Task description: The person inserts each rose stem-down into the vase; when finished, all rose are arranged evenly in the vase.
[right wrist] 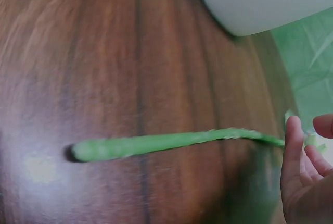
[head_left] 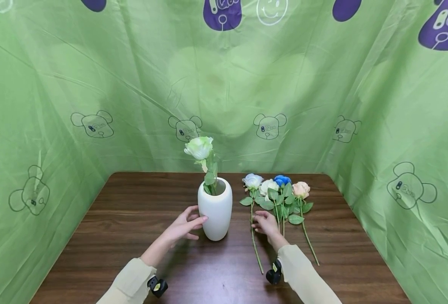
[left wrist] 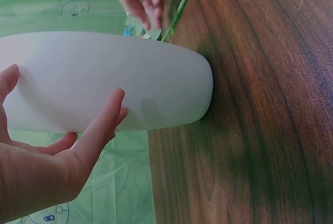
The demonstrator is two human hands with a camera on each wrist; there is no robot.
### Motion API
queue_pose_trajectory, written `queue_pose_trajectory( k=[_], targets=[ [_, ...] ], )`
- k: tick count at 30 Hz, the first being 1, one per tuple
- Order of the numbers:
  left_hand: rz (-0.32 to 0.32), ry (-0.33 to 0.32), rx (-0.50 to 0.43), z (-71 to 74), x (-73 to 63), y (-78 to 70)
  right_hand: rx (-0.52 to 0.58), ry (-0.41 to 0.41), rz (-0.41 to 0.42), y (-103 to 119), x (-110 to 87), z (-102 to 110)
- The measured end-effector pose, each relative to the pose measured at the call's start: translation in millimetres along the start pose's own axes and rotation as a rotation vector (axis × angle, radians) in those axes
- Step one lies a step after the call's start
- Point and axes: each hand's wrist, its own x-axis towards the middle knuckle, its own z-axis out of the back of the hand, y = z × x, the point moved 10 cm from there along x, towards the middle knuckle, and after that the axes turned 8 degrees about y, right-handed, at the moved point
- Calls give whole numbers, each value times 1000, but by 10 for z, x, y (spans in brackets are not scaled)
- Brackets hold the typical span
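Here the person's left hand (head_left: 186, 223) was up against the white vase (head_left: 215, 215), thumb on the near side and fingers spread along it — a steadying touch, by the look of it, rather than a hard grasp. The vase stood upright on the wooden table (head_left: 132, 211), with one pale green rose (head_left: 199, 147) leaning a little left out of its mouth. Over on the other side, the right hand (head_left: 266, 223) was in among the stems, fingers loosely bent and parted from the thumb, right beside the green stem (right wrist: 140, 145) of the pale blue rose (head_left: 252, 181), the leftmost of those lying down. Whether skin met stem could not be told, and no firm pinch showed. The white rose (head_left: 269, 187), the blue rose (head_left: 282, 180) and the peach rose (head_left: 301, 189) lay just to the right, leaves overlapping. So the step in hand looked like the pick-up of that leftmost flower, and the next move called for a neat closing of thumb and fingers on the stem alone — clear of the neighbouring leaves, which seemed likely to snag — while the left hand minded the vase.
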Motion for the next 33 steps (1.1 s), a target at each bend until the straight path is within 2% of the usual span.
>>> queue_pose_trajectory(
  k=[4,8,11,15,17,20,27,33],
  targets=[
    [-6,0,6,1,-1,4,-66,-16,-23,-90,-11,6],
    [-10,6,-3,1,11,7,-157,-44,0,-111,2,12],
    [-13,15,-7,-11,-3,-19,-281,-71,53,-73,17,2],
    [-22,23,9,-81,-109,-168,-495,-117,101,6,14,-27],
    [-21,24,11,-114,-158,-230,-592,-145,92,31,3,-32],
    [-20,25,7,-138,-197,-268,-676,-175,57,29,0,-17],
    [-14,30,-5,-140,-192,-260,-700,-209,37,26,22,44],
    [-11,31,3,-137,-191,-266,-631,-152,169,141,10,44]
  ],
)
